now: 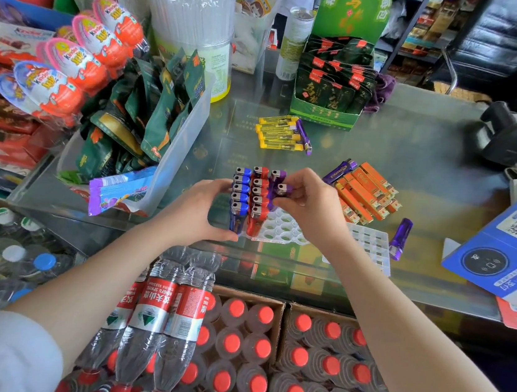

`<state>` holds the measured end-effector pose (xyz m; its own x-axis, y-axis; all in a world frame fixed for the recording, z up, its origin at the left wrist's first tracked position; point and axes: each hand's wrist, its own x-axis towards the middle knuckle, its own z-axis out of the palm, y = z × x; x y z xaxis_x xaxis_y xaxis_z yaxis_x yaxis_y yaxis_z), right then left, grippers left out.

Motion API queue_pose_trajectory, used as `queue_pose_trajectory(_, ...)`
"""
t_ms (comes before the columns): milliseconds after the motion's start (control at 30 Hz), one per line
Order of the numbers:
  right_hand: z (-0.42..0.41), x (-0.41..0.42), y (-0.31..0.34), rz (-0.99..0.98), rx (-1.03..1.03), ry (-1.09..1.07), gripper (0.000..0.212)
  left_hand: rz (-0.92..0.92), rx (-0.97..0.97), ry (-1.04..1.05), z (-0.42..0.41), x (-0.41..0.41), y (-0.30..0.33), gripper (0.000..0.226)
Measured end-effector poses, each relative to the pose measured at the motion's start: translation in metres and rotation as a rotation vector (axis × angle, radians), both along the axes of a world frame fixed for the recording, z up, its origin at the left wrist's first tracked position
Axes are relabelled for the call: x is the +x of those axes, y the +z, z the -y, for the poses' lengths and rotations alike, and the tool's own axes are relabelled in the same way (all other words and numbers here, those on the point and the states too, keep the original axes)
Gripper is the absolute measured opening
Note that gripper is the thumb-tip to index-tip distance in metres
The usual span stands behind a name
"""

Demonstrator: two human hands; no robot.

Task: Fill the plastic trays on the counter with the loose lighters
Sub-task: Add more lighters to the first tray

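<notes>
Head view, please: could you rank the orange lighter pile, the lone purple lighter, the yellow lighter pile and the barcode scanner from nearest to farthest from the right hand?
From the right hand:
1. Orange lighter pile, just to its right.
2. Lone purple lighter and yellow lighter pile: too close to call; the first lies right, the second behind.
3. Barcode scanner, far right, at the back.

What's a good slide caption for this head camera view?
Right hand slots a purple lighter into the white tray while the left hand steadies it.

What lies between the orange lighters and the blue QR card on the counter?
In the head view, one loose purple lighter lies on the glass between the orange lighters and the QR card; otherwise bare.
</notes>
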<state>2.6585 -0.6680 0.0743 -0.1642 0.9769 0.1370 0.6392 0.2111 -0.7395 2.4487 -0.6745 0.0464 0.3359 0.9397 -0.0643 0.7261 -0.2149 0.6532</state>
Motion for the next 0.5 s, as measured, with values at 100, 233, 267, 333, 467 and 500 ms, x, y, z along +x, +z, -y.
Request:
queue_pose_trajectory(100, 0.001, -0.004, -0.012, -0.136, -0.030, -0.080, 0.021, -0.003, -0.001, 0.005, -0.001, -0.001, -0.003, 0.086)
queue_pose_trajectory(233, -0.004, -0.003, -0.014, -0.076, 0.014, -0.094, 0.021, 0.007, -0.006, -0.003, -0.003, -0.002, -0.006, 0.086)
queue_pose_trajectory(267, -0.005, -0.003, -0.014, -0.063, 0.027, -0.078, 0.021, 0.011, -0.009, -0.004, -0.003, -0.003, -0.007, 0.086)
queue_pose_trajectory(333, -0.005, -0.002, -0.014, -0.054, 0.045, -0.059, 0.022, 0.022, -0.013, -0.005, -0.004, -0.002, -0.006, 0.085)
queue_pose_trajectory(467, -0.009, 0.001, -0.017, 0.014, 0.111, -0.026, 0.019, 0.043, -0.019, -0.016, -0.004, -0.002, -0.003, 0.085)
queue_pose_trajectory(500, -0.009, 0.001, -0.017, 0.062, 0.120, -0.007, 0.020, 0.044, -0.021, -0.017, -0.005, -0.002, -0.003, 0.085)
